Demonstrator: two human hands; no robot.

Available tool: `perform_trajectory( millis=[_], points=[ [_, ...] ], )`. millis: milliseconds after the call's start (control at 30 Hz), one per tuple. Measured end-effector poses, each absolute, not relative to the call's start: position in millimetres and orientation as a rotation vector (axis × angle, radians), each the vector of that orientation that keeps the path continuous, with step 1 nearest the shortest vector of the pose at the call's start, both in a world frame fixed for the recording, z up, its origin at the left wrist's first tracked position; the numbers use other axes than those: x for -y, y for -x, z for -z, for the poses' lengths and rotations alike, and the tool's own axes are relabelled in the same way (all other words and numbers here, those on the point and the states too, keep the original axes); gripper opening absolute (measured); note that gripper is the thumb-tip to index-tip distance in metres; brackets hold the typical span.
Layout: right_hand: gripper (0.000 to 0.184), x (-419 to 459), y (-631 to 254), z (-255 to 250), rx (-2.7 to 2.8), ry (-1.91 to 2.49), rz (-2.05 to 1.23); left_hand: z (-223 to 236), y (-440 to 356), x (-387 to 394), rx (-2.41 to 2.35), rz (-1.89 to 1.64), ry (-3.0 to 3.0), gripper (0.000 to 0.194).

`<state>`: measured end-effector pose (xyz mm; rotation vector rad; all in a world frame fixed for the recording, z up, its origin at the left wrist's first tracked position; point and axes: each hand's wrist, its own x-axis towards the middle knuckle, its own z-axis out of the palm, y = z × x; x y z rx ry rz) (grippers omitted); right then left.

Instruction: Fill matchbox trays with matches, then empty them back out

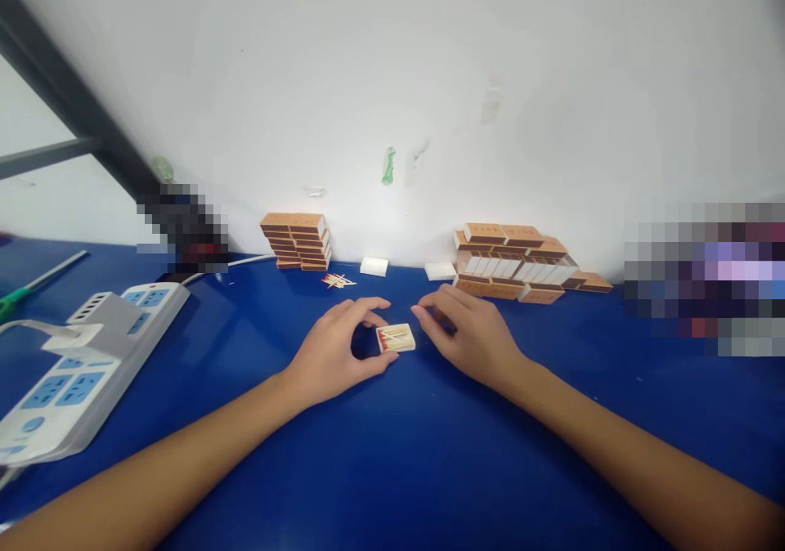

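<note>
On the blue worktop (392,469), two stacks of closed tan cardboard matchboxes (518,265) stood finished against the wall; loose red-tipped matches (338,280) remained unpacked. The small open matchbox tray (396,338) lay between both hands, filled with matches. The left hand (334,351) pinched its edge; the right hand (469,330), fingers loosely curled, touched nothing visible.

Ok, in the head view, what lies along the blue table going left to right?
Power strip → left stack of matchboxes → loose matches → left hand → open match tray → right hand → larger pile of matchboxes.
</note>
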<state>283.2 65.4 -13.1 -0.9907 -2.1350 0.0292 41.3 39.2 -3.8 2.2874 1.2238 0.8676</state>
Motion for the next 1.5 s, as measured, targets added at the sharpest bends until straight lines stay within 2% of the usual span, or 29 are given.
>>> perform_trajectory(
  millis=[133, 233, 300, 400, 533, 733, 900, 1033, 1267, 1400, 1500],
  points=[
    [0.010, -86, -272, -3, 2.098, 1.113, -0.468, 2, -41, -39, -1.244, -0.875, -2.281, 0.058],
    [0.006, -111, -251, -15, 2.255, 1.053, -0.616, 1, -42, -35, -1.189, -0.897, -2.364, 0.038],
    [0.010, -126, -230, -21, 2.362, 1.009, -0.695, 2, -44, -32, -1.111, -0.897, -2.443, 0.026],
    [0.020, -143, -196, -23, 2.524, 1.082, -0.601, 2, -46, -29, -1.061, -0.900, -2.489, 0.025],
    [0.012, -150, -173, -21, 2.576, 1.266, -0.500, 0, -42, -32, -1.124, -0.940, -2.414, 0.022],
    [0.012, -130, -221, -37, 2.532, 1.156, -0.460, -1, -38, -38, -1.241, -0.934, -2.317, 0.023],
    [0.011, -88, -263, -42, 2.571, 1.077, -0.768, 2, -38, -39, -1.268, -0.896, -2.236, 0.039],
    [0.011, -70, -265, -36, 2.620, 1.028, -0.714, 3, -37, -39, -1.268, -0.898, -2.231, 0.039],
    [0.010, -115, -221, -36, 2.470, 1.090, -0.594, 2, -41, -34, -1.185, -0.859, -2.312, 0.038],
    [0.027, -144, -178, -23, 2.574, 1.083, -0.407, 3, -42, -32, -1.161, -0.865, -2.350, 0.037],
    [0.019, -151, -160, -18, 2.625, 1.189, -0.381, 3, -41, -33, -1.170, -0.895, -2.353, 0.036]
  ],
)
